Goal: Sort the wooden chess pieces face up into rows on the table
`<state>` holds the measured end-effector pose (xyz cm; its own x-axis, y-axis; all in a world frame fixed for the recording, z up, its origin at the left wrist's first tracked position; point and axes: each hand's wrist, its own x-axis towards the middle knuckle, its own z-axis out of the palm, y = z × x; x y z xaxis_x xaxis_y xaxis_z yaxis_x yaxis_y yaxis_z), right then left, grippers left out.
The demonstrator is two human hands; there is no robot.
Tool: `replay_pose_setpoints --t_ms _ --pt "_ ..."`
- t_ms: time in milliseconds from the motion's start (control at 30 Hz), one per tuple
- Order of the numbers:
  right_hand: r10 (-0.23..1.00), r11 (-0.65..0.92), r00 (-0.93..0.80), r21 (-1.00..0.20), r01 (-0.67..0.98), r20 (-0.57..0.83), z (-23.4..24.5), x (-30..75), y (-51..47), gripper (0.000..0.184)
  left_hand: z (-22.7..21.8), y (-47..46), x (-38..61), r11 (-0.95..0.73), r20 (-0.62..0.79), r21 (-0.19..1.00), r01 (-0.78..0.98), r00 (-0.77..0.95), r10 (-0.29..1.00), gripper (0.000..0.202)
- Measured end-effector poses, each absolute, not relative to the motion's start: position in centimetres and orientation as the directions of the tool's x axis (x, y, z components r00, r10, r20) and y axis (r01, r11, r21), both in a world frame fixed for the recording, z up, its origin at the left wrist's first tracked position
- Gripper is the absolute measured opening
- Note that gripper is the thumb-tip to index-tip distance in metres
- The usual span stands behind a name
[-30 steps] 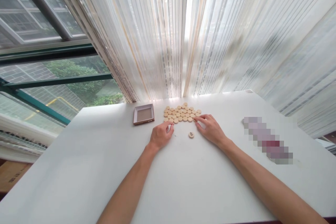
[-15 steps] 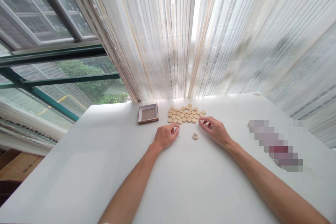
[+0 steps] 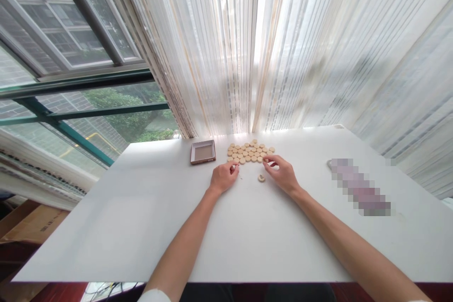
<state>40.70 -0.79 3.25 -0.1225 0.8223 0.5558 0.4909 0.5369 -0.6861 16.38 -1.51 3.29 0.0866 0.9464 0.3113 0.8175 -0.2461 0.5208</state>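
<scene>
Many round, pale wood-coloured discs (image 3: 249, 153) cluster on the white tabletop (image 3: 269, 226). Between their seven and eight o'clock, the left hand (image 3: 223, 177) is loosely curled; at four, the right hand (image 3: 283, 174) has thumb and fingers slightly parted. Whether either grips a disc, I cannot tell.

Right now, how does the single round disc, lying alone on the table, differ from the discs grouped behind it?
The lone disc shows a dark marking on its top; the grouped discs show plain tops, as far as visible.
The lone disc lies apart, nearer the person; the grouped discs sit close together, farther away.
Both are round and pale, and rest on the white table.
</scene>
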Motion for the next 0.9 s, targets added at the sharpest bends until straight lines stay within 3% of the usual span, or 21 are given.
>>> replay_pose_setpoints --t_ms 133,333,400,567,700,900 --pt "0.789 0.605 -0.23 -0.657 0.45 0.569 4.1 39.2 -2.8 0.015 3.6 -2.1 16.2 -0.276 0.328 0.57 0.774 0.094 0.94 0.019" --pt "0.719 0.694 -0.347 -0.595 0.405 0.602 3.4 37.7 -3.7 0.027 4.0 -4.0 17.0 -0.31 0.314 0.693 0.651 0.114 0.943 0.031" --pt "0.712 0.701 -0.342 -0.584 0.41 0.614 3.1 37.9 -3.5 0.028 3.9 -4.8 17.8 -0.324 0.281 0.821 0.471 0.161 0.946 0.029" --pt "0.654 0.755 -0.375 -0.538 0.375 0.657 3.4 38.6 -4.1 0.03 3.5 -5.5 19.4 -0.205 0.172 0.963 0.175 0.187 0.967 0.033" --pt "0.634 0.772 -0.452 -0.545 0.328 0.627 3.8 38.6 -5.0 0.035 3.5 -5.2 19.3 -0.095 0.09 0.995 0.015 0.215 0.973 0.034" --pt "0.642 0.764 -0.467 -0.557 0.325 0.609 3.8 38.4 -5.3 0.036 3.4 -5.1 19.1 -0.07 0.076 0.997 -0.031 0.231 0.97 0.034"
